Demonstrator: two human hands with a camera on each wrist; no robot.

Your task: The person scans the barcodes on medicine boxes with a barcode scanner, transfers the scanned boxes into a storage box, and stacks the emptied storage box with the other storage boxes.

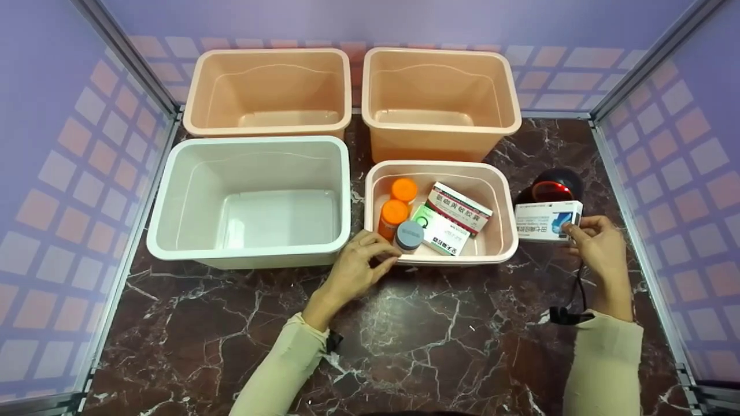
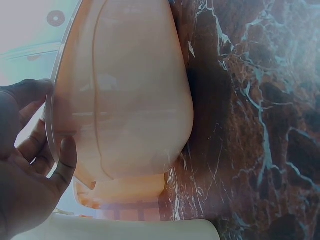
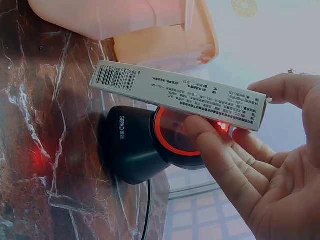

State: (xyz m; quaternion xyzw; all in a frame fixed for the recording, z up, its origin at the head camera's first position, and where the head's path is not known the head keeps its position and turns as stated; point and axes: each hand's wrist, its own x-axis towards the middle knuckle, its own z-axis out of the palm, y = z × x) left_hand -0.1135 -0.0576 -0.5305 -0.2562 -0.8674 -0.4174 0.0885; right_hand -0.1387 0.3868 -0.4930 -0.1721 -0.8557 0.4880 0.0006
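Observation:
Between thumb and fingers my right hand [image 1: 604, 248] holds a white medicine box [image 1: 540, 222] in front of a black barcode scanner [image 3: 131, 145]. In the right wrist view, a narrow side with a barcode shows, and the scanner's ring glows red. My left hand [image 1: 361, 263] grips the front left rim of a pale pink bin [image 1: 462, 260]. Inside that bin are two orange-capped bottles [image 1: 394, 212], a grey-capped bottle [image 1: 410, 235], a red and white medicine box [image 1: 459, 209] and a green and white medicine box [image 1: 444, 232].
A pale green bin [image 1: 248, 254] stands left of the pink one. Two orange bins, the left [image 1: 266, 132] and the right [image 1: 433, 138], stand behind against the back panel. The scanner's cable [image 3: 147, 210] runs over the dark marbled tabletop [image 1: 404, 335]. Panels enclose both sides.

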